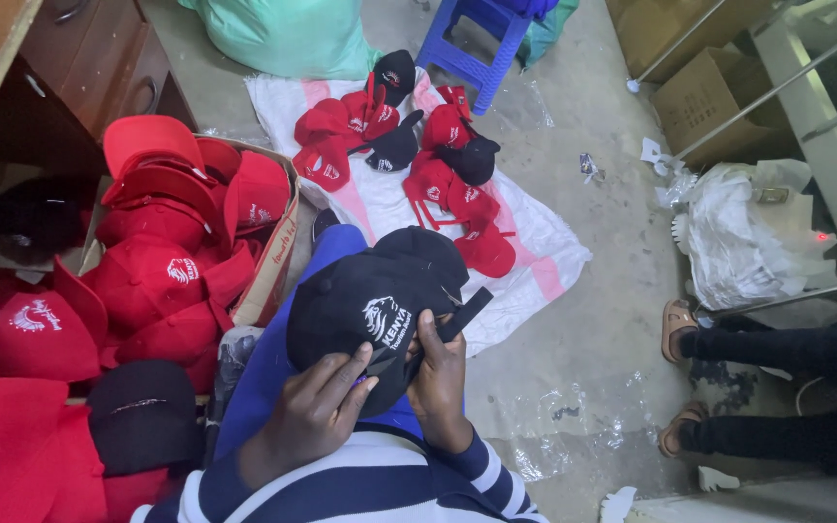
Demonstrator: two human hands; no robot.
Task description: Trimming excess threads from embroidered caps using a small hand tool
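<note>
Your left hand has its grip closed on the near side of a black cap, fingers spread over the crown beside the white embroidered emblem, while your right hand has its grip shut on the same cap at its right side, just under the black strap that sticks out toward the right. The cap sits over your lap, above your blue trousers and the striped sleeves of your top. To your left, a cardboard box is piled high with red caps, and more red caps and one black cap lie at the lower left. Ahead of you on the floor, a white and pink sack sheet carries a scatter of red and black caps; a blue plastic stool stands at its far edge. At the right, another person's sandalled feet rest on the concrete floor, near a crumpled white bag.
</note>
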